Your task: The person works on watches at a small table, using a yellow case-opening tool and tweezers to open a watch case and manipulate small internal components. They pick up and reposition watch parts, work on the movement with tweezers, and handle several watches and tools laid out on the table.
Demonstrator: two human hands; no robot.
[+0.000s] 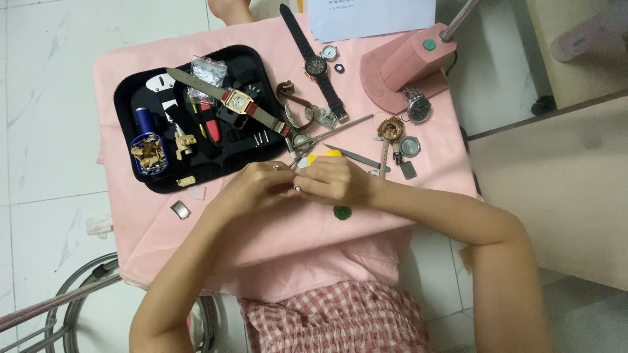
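The left hand [261,185] and the right hand [333,181] are meeting over the pink cloth [294,232], fingertips pinching together a tiny round part [297,189], too small to identify. Just beyond the hands, tweezers [356,155] are lying beside a yellow object [325,155] peeking out behind the right hand. Farther from the hands, a black tool tray [196,111] is holding a gold square watch [237,101], and a black-strapped watch [315,65] is resting near a pink lamp base [402,65].

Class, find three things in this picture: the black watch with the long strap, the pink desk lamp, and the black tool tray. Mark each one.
black watch [315,66], head view, on its round dial.
pink desk lamp [399,68], head view, on its base.
black tool tray [127,98], head view, on its bare left rim.
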